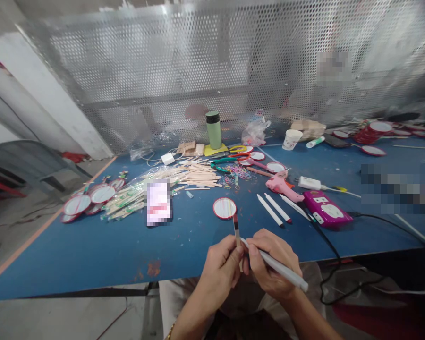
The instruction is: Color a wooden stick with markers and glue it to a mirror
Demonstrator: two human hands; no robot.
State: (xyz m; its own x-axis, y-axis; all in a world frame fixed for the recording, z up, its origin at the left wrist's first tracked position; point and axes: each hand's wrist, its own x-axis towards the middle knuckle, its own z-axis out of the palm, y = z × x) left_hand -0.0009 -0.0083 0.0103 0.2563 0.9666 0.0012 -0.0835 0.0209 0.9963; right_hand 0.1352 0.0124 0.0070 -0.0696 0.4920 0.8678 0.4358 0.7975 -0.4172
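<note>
At the table's front edge, my left hand (pixel 221 264) is closed round a flat wooden stick (pixel 237 232) with dark red and black bands near its upper end. A round white disc with a red rim (pixel 225 208) sits at the top of that stick, over the table. My right hand (pixel 273 264) grips a white marker pen (pixel 285 273) like a writing tool. Its tip end meets the stick close to my left fingers; the tip itself is hard to make out. Beyond my right hand lie white marker pens (pixel 270 211) side by side.
On the blue table (pixel 102 255) are a phone (pixel 158 203), loose wooden sticks (pixel 200 174), pliers (pixel 226 160), a pink glue gun (pixel 283 185) and a purple box (pixel 326 208) with a cable. Finished-looking discs (pixel 77 204) lie left. A green bottle (pixel 214 131) and paper cup (pixel 292 140) stand behind.
</note>
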